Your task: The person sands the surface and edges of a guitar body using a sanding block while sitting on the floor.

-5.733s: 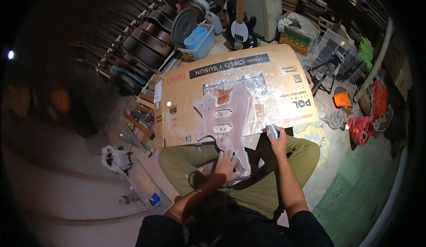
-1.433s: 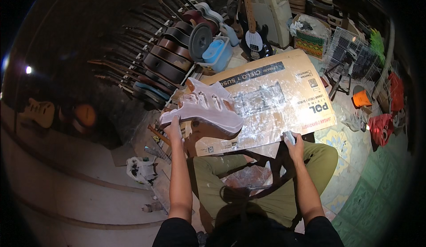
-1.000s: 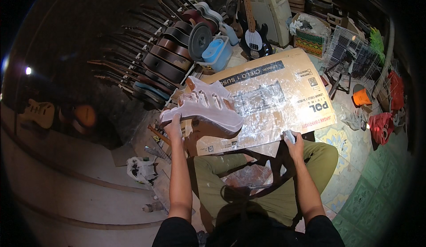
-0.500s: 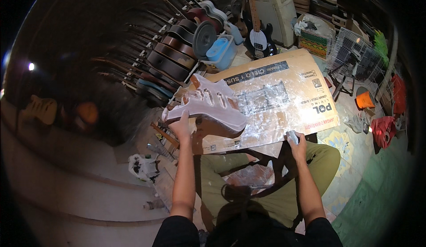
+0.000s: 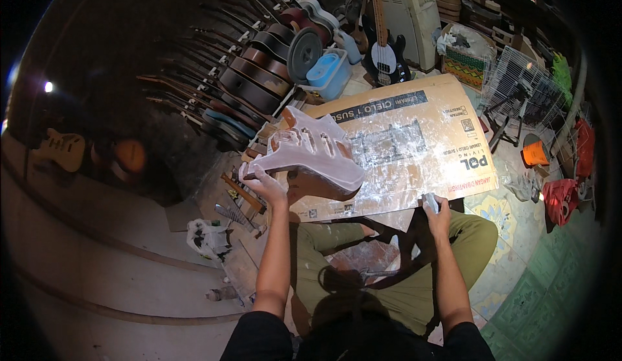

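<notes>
A pale pinkish guitar body (image 5: 314,160), with cut-out cavities and bare brown wood patches, lies tilted over the left part of a printed cardboard sheet (image 5: 440,134) marked with white dust. My left hand (image 5: 264,185) grips the body's lower left end. At the sheet's near right edge my right hand (image 5: 438,215) is closed on a small pale grey block (image 5: 431,201). The body's underside is mostly hidden.
A rack of guitars (image 5: 253,76) stands at back left beside blue plastic tubs (image 5: 327,76) and an upright black bass (image 5: 382,63). Wire cages (image 5: 518,82), an orange container (image 5: 533,155) and red bags (image 5: 558,202) lie right. Loose tools (image 5: 241,196) lie left of the sheet.
Earlier the body lay upright mid-sheet, my left hand spread low on it; it now sits turned and further left, gripped at its end. Lately my left fingers have shifted slightly on it.
</notes>
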{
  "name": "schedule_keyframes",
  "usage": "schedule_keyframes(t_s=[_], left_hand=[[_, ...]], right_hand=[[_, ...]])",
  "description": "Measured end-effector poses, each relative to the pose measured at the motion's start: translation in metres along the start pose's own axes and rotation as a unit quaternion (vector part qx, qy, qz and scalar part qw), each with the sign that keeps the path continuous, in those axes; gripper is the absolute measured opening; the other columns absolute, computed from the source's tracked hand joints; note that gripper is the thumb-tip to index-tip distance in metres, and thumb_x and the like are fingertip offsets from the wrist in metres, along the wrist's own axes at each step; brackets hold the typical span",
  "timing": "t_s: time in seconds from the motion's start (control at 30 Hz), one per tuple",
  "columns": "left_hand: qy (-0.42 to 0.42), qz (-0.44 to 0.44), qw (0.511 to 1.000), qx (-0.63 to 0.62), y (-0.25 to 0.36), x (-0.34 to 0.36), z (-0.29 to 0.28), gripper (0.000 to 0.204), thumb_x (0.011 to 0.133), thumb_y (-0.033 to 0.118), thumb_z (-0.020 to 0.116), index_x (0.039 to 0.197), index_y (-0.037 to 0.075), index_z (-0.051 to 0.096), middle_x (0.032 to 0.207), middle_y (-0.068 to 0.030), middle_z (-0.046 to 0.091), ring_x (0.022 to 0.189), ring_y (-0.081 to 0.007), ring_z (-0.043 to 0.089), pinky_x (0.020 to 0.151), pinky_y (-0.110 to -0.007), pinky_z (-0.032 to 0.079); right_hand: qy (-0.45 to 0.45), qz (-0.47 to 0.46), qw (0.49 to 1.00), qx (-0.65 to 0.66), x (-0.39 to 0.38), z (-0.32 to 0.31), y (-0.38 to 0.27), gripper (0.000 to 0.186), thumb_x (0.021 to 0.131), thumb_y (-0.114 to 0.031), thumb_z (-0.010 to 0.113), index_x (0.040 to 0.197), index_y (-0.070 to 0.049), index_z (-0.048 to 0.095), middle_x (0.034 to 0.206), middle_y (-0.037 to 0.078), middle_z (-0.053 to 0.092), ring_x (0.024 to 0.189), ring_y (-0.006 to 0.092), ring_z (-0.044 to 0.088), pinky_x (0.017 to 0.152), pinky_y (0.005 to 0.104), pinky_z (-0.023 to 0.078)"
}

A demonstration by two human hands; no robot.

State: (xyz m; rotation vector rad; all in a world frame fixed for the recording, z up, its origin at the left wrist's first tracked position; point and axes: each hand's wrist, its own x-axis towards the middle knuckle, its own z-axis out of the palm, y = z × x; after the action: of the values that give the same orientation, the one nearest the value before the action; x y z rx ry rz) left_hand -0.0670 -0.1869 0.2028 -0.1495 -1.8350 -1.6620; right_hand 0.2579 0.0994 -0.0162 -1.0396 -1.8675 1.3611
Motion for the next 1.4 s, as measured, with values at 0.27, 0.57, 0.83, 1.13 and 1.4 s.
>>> schedule_keyframes(t_s=[0.27, 0.57, 0.83, 1.13, 1.4], left_hand=[[-0.095, 0.106, 0.99, -0.003, 0.029, -0.005, -0.003, 0.043, 0.095, 0.019, 0.073, 0.127, 0.0, 0.05, 0.124, -0.0147, 0.058, 0.112, -0.0254, 0.061, 0.099, -0.038, 0.049], [-0.435, 0.153, 0.887, -0.036, 0.079, 0.007, 0.071, 0.037, 0.079, 0.008, 0.08, 0.107, 0.003, 0.056, 0.095, -0.0042, 0.059, 0.092, -0.0133, 0.058, 0.088, -0.031, 0.049], [-0.338, 0.146, 0.929, -0.043, 0.111, -0.017, 0.126, 0.017, 0.09, 0.01, 0.075, 0.099, 0.002, 0.063, 0.09, -0.0019, 0.064, 0.081, -0.007, 0.057, 0.075, -0.026, 0.049], [-0.117, -0.04, 0.978, -0.166, 0.143, -0.034, 0.106, 0.02, 0.1, 0.018, 0.068, 0.105, 0.002, 0.058, 0.094, -0.0021, 0.06, 0.086, -0.0101, 0.055, 0.08, -0.027, 0.047], [-0.11, -0.188, 0.952, -0.217, 0.128, -0.064, 0.029, 0.015, 0.103, 0.014, 0.063, 0.108, 0.006, 0.052, 0.107, -0.0042, 0.055, 0.097, -0.0126, 0.054, 0.092, -0.031, 0.046]], right_hand=[[-0.003, -0.001, 1.0, 0.0, -0.002, 0.0, 0.002, 0.037, 0.085, -0.011, 0.077, 0.115, 0.003, 0.061, 0.111, 0.02, 0.067, 0.104, 0.0295, 0.065, 0.095, 0.0394, 0.049], [0.014, -0.003, 1.0, -0.004, -0.004, -0.006, -0.002, 0.039, 0.084, -0.012, 0.078, 0.116, 0.004, 0.061, 0.113, 0.019, 0.067, 0.107, 0.0283, 0.064, 0.098, 0.0396, 0.048], [0.017, 0.019, 0.999, 0.021, -0.004, -0.012, -0.013, 0.04, 0.085, -0.014, 0.078, 0.117, 0.004, 0.061, 0.114, 0.019, 0.066, 0.108, 0.0285, 0.064, 0.098, 0.0393, 0.048], [0.027, 0.012, 0.999, 0.023, -0.009, -0.02, -0.008, 0.042, 0.088, -0.014, 0.077, 0.122, 0.004, 0.058, 0.115, 0.015, 0.066, 0.109, 0.0222, 0.062, 0.099, 0.0366, 0.048], [-0.064, 0.056, 0.981, 0.172, -0.017, -0.029, -0.054, 0.047, 0.093, -0.018, 0.075, 0.129, 0.002, 0.055, 0.119, 0.014, 0.063, 0.103, 0.0183, 0.062, 0.092, 0.0325, 0.05]])
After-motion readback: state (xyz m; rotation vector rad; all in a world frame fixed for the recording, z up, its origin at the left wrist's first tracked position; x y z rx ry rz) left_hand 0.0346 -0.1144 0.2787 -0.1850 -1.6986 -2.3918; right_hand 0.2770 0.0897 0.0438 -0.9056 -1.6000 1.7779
